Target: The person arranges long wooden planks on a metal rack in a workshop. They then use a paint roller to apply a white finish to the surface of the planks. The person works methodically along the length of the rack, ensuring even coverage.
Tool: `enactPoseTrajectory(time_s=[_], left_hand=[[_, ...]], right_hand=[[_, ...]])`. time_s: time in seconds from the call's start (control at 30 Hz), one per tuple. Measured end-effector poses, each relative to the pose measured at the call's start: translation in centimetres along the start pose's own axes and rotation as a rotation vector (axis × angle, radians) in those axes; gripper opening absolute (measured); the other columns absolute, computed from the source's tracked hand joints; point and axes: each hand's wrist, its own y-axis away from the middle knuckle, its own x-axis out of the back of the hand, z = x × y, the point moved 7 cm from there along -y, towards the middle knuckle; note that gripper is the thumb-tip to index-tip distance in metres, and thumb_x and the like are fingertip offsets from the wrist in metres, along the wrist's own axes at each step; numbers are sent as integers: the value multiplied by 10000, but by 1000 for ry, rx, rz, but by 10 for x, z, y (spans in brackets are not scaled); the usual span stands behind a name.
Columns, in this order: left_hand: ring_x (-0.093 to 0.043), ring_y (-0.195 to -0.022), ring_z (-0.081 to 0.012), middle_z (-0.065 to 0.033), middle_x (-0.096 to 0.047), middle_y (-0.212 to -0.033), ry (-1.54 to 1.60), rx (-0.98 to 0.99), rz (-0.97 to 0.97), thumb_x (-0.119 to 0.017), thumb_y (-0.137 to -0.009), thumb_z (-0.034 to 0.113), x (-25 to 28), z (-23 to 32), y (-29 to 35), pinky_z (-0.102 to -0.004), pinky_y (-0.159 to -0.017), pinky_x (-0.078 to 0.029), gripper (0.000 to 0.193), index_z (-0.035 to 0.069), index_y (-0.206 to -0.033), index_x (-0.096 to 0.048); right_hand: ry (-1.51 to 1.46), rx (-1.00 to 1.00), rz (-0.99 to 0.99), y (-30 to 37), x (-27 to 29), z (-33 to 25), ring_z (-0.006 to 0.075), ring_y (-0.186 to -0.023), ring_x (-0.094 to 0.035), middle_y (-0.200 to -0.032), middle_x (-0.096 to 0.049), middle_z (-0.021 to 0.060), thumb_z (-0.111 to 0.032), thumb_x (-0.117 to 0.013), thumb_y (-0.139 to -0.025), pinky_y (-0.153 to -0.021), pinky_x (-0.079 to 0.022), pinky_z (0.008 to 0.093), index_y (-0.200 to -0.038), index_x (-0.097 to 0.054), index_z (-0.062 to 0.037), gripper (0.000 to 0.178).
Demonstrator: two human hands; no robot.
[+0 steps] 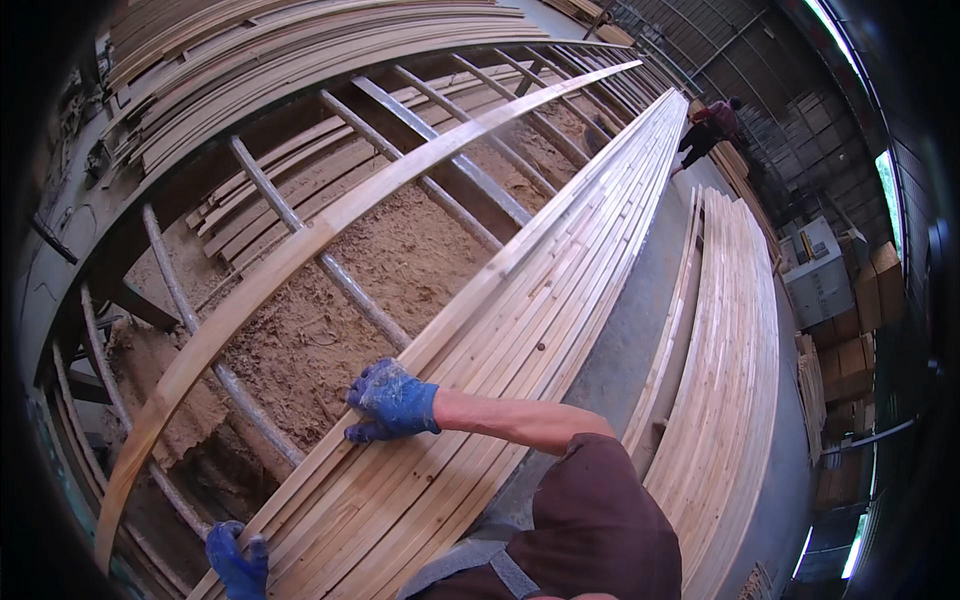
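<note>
Two blue-gloved hands are seen in the head view, both set along the same long edge of a stack of pale boards (520, 360). This stack is laid lengthwise beside a rack of metal bars (360, 300), and what bears it from below is hidden. By the right hand (392, 402), the edge board is covered from above, with the fingers bent over its outer side; the hand is partly closed, and how firmly the wood is pinched cannot be told. The left hand (238, 562) is placed at the same edge, nearer the person and cut by the lower border; it is curled beside the wood, but its hold cannot be made out. By this spacing, a long, limber board would probably be steadied against twisting.

A single board (310, 235) is laid across the bars, apart from the stack; it is presumably borne at many points so that sagging is limited. Sawdust (400, 260) is heaped under the bars, where it can fall through the gaps. More lumber (300, 65) is piled beyond the rack, and a floor stack (725, 350) is kept parallel on the right, seemingly within reach. A co-worker (712, 128) is seen near the far end.
</note>
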Motion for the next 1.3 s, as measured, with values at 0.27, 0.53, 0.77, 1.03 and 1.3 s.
enactPoseTrajectory(time_s=[0.27,0.53,0.77,1.03,1.3], left_hand=[[-598,-1039,-349,-144,-655,-1097,-143,53,368,-662,-842,318,-16,-15,50,-482,-960,-438,380,62,-1122,-654],[-576,-938,-322,-108,-667,-957,-107,78,409,-701,-802,476,7,-11,43,-448,-912,-406,451,132,-1093,-692],[-448,-1308,-377,-211,-495,-1401,-45,237,396,-536,-855,664,-4,-9,91,-518,-1133,-283,819,77,-1422,-472],[-292,-1448,-370,-215,-340,-1539,-46,155,247,-663,-699,691,5,47,315,-543,-1180,-206,1074,79,-1517,-330],[-386,-1407,-313,-157,-394,-1526,-79,186,551,-667,-710,503,-12,22,345,-483,-1158,-292,891,70,-1456,-442]], right_hand=[[-126,71,-82,-43,-23,-26,381,-799,-640,-787,-660,192,-455,-601,-863,-742,-484,476,-772,-662,-69,402],[-81,226,247,-63,-30,-129,362,-958,-637,-1060,-684,173,-289,-605,-943,-853,-485,466,-1093,-669,-50,290],[79,149,-74,-58,-94,-137,438,-851,-632,-900,-681,225,-405,-380,-1015,-756,-475,522,-949,-681,-62,461],[197,25,-60,-60,-105,-109,455,-847,-641,-905,-672,273,-459,-323,-1033,-691,-455,542,-924,-689,-2,596],[326,22,-137,-74,-118,-102,493,-758,-617,-829,-656,289,-510,-263,-1027,-677,-439,576,-812,-676,-2,689]])
